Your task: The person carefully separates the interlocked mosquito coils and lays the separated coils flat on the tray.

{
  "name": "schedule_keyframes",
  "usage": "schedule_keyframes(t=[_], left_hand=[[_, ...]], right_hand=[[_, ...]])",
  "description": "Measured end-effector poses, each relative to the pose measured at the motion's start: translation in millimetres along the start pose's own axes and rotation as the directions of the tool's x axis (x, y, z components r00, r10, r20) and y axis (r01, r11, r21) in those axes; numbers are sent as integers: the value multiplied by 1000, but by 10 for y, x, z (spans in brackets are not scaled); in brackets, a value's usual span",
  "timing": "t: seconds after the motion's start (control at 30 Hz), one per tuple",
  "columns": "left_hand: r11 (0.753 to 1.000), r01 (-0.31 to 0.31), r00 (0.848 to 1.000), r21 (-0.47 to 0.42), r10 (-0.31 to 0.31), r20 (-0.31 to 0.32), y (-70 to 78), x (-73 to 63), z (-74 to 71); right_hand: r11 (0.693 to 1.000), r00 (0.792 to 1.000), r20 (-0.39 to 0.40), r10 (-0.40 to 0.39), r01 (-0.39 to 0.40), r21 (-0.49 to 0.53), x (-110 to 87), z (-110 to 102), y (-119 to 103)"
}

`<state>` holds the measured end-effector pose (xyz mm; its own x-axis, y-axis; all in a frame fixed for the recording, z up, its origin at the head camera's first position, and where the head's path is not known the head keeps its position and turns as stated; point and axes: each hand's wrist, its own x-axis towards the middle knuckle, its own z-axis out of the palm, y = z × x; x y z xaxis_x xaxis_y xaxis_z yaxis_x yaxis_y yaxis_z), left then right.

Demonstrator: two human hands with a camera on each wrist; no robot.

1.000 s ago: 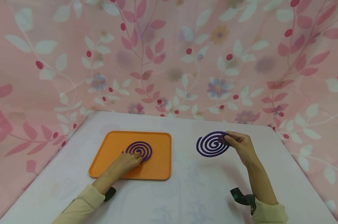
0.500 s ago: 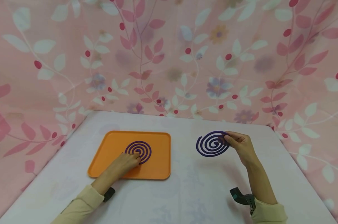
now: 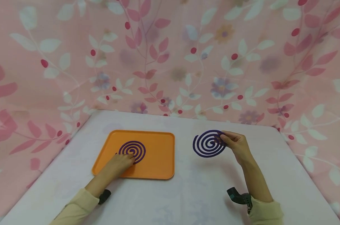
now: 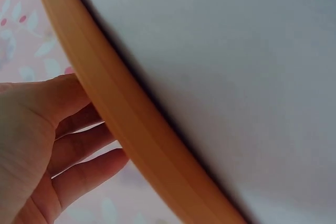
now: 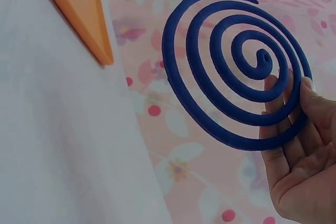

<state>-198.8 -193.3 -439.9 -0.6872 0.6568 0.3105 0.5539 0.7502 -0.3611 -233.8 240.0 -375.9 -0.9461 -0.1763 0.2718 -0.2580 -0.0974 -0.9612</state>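
In the head view a purple mosquito coil (image 3: 140, 147) lies over the orange tray (image 3: 158, 168), left of its middle. My left hand (image 3: 121, 164) holds this coil at its near side; in the left wrist view the tray's rim (image 4: 139, 121) hides the fingertips. To the right, above the white table, my right hand (image 3: 235, 144) pinches a second mosquito coil (image 3: 197, 150) by its right edge. The right wrist view shows this coil (image 5: 178, 72) tilted, with the thumb on its near face and the fingers behind it.
A white cloth (image 3: 187, 197) covers the table, with a pink floral curtain (image 3: 170, 56) behind and at the sides. A dark wrist camera (image 3: 236, 195) juts out below the right hand, another (image 3: 104, 197) below the left.
My left hand has moved left over the tray, and the coil under it has shifted left with it. My right hand still holds its coil, almost unmoved; the head view has shifted slightly.
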Motion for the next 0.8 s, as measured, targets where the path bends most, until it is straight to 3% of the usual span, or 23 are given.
schedule_keyframes(t=[0.27, 0.4, 0.57, 0.73, 0.8], left_hand=[[999, 49, 998, -11, -49, 43, -99, -130, 11], [998, 58, 998, -35, -57, 24, -139, -164, 23], [990, 119, 990, -71, -113, 84, -189, -233, -12], [961, 241, 966, -138, -224, 128, -218, -249, -84], [924, 313, 949, -220, -298, 97, -216, -192, -118]], right_hand=[[986, 984, -74, 164, -165, 3, 211, 442, 101], [968, 962, -107, 252, -250, 36, 346, 717, 167], [937, 927, -139, 347, -337, 93, 490, 1073, 292], [918, 907, -146, 394, -382, 109, 564, 1414, 423], [913, 901, -149, 408, -397, 99, 576, 1539, 471]])
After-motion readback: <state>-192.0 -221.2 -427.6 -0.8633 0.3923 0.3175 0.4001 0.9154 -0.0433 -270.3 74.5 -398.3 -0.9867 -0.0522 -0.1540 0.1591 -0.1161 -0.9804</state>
